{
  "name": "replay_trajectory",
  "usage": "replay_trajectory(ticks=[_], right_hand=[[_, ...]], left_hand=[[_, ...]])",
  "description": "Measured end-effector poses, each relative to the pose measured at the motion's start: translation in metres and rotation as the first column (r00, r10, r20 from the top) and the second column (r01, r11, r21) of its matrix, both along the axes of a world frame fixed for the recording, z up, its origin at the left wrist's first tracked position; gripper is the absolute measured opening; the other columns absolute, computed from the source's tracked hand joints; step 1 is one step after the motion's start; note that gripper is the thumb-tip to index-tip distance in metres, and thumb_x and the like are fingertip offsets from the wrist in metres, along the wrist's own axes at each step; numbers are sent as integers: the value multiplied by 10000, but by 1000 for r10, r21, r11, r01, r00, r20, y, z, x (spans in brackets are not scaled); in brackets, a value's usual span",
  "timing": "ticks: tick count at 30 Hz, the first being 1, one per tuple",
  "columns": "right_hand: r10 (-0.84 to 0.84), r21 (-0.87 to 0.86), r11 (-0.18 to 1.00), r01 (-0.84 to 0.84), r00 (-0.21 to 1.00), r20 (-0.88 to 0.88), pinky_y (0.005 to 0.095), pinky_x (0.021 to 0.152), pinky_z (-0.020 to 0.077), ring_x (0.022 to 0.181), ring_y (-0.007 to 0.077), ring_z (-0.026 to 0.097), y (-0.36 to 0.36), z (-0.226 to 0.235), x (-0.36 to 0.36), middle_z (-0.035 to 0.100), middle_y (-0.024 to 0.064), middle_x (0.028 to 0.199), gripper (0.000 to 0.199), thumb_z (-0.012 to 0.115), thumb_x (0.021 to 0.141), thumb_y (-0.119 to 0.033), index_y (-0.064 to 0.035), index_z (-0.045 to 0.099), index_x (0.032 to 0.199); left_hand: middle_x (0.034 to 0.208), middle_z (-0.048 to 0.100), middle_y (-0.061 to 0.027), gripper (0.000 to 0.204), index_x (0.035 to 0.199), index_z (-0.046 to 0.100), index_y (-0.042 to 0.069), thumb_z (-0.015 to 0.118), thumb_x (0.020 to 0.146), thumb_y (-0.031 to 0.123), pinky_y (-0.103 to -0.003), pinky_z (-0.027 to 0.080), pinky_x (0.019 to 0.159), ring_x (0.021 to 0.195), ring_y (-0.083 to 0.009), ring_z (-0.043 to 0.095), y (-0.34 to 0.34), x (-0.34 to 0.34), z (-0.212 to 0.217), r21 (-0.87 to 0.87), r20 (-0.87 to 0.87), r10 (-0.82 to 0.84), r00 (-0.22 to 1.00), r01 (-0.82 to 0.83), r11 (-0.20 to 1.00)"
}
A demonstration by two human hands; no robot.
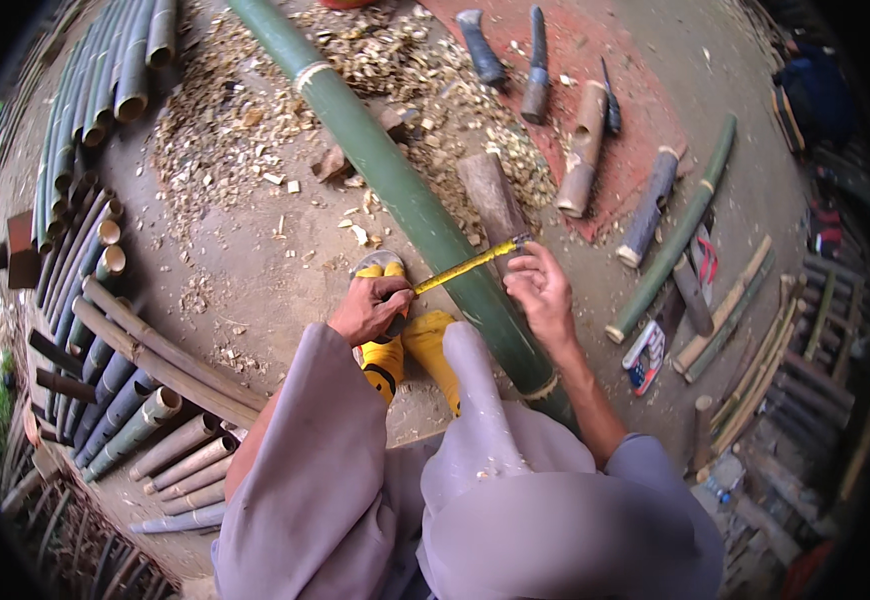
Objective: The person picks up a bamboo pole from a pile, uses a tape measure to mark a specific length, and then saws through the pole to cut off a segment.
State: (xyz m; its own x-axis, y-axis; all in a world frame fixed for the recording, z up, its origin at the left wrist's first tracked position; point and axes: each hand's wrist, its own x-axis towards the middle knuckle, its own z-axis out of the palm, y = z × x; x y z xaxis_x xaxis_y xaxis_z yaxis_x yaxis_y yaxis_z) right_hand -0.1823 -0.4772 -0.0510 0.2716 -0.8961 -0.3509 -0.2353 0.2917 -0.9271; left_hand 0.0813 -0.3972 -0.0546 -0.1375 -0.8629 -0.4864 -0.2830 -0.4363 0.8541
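Note:
A long green bamboo pole (385, 170) runs from the far left down toward my lap, slightly right of centre. Across it stretches a yellow tape measure (470, 265), its blade drawn out just above the bamboo. My left hand (365, 308) is closed round the dark tape case, most of which is hidden by the fingers. Beyond the pole, my right hand (540, 290) pinches the blade's free end with thumb and fingertips. A short brown log (492, 190) lies under the pole, close to the right hand.
Wood chips (245, 130) cover the ground ahead. Cut bamboo lengths (120, 80) are stacked at left. On a red mat (645, 100) lie a notched bamboo piece (583, 150) and dark-handled tools (537, 70). A green bamboo length (685, 230) and a shoe (645, 357) are at right.

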Motion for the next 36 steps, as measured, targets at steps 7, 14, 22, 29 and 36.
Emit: replay_trajectory(ticks=[7,14,22,29,36], right_hand=[[-228,408,897,168,969,101,231,545,494,600,115,585,73,32,-70,581,44,686,177,634,851,-60,18,580,1001],[-627,322,655,684,729,-273,228,495,466,579,100,565,211,38,-203,585,37,723,135,639,844,-56,-25,592,967],[-726,318,376,870,490,-483,261,590,515,655,135,595,301,49,-276,616,69,821,212,635,825,-14,41,597,1027],[-761,327,379,865,493,-422,289,603,531,660,178,618,293,41,-245,627,100,786,199,629,799,31,71,599,992],[-833,406,231,884,395,-388,296,601,515,699,201,608,285,39,-242,606,94,856,266,631,784,35,39,550,1037]], left_hand=[[762,637,-180,156,870,633,49,558,806,171,-434,491,653,711,-359,615,-11,-30,-3,-249,248,-504,827,557,792],[757,648,-192,239,898,658,69,656,759,264,-450,507,687,727,-368,637,-5,-20,-16,-101,479,-560,675,677,729],[887,661,-175,192,939,667,102,601,783,192,-423,512,740,831,-339,641,-36,-50,16,6,504,-625,597,721,693],[989,667,-136,273,1009,668,156,525,788,84,-397,529,745,868,-296,649,-52,-71,12,-50,599,-616,512,791,609],[904,666,-158,253,1009,656,136,612,776,222,-437,523,717,829,-345,647,-52,-72,3,-78,447,-666,598,767,636]])
